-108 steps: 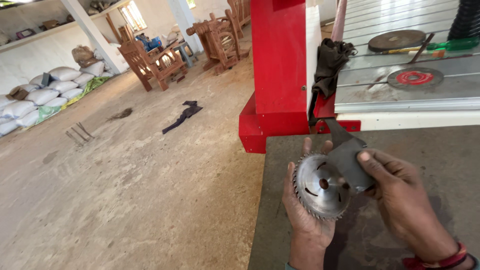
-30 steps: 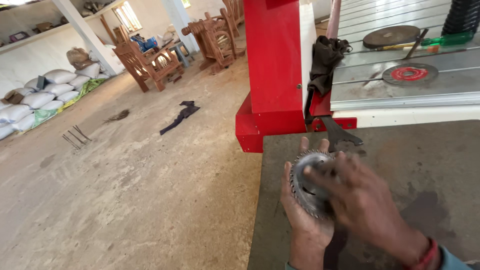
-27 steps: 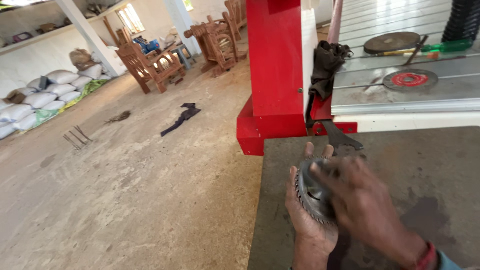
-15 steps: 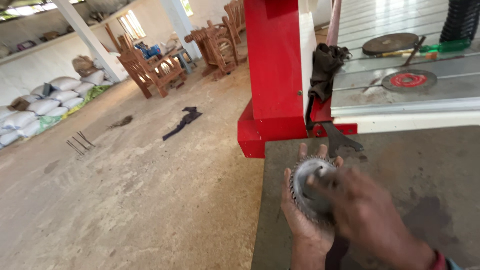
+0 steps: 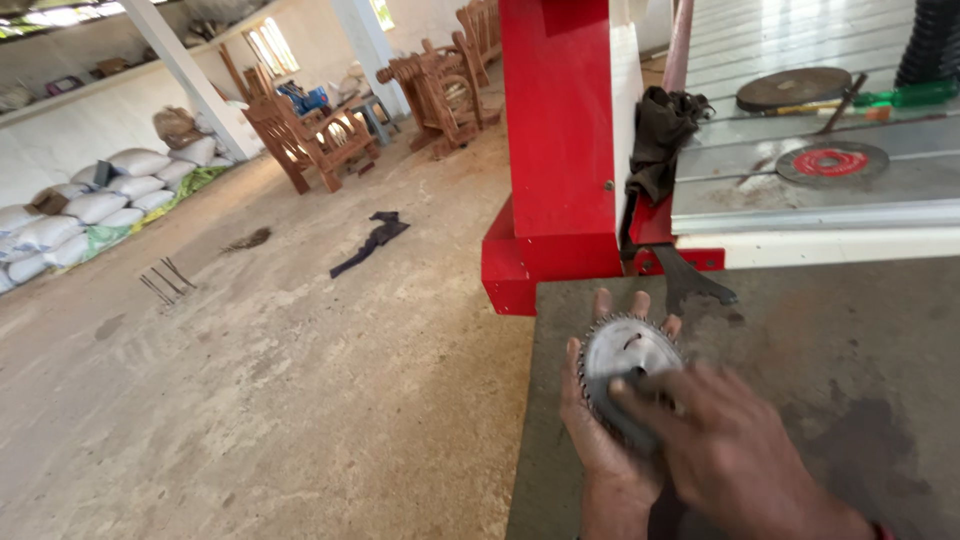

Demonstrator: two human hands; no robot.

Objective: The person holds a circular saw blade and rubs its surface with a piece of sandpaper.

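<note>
Far left: white sacks (image 5: pixel 70 205) stacked along the wall, thin metal rods (image 5: pixel 165 280) lying on the concrete floor (image 5: pixel 250 420). Further in: wooden chairs (image 5: pixel 315 140) grouped near a white pillar (image 5: pixel 185 75), a dark rag (image 5: pixel 370 240) flat on the floor. Centre: red machine column (image 5: pixel 560 140) with a dark cloth (image 5: pixel 660 135) hanging at its edge. Below it, over the near edge of the grey desk (image 5: pixel 850 360): left hand (image 5: pixel 600 430), palm up, fingers spread behind a toothed circular saw blade (image 5: pixel 625 365), cupping it from below in a wide grip, fingertips showing past the top rim. Just right, overlapping the blade's lower right part: right hand (image 5: pixel 735 460), blurred, fingers pressed on the blade face; grip closed against the blade rather than round it. Dark flat wrench (image 5: pixel 690 285) lying on the desk just above the blade, apart from both hands. Upper right, on the pale machine table (image 5: pixel 800 200): red-centred disc (image 5: pixel 830 162), dark round disc (image 5: pixel 795 88) behind it, green-handled tool (image 5: pixel 900 97) at the far edge.
</note>
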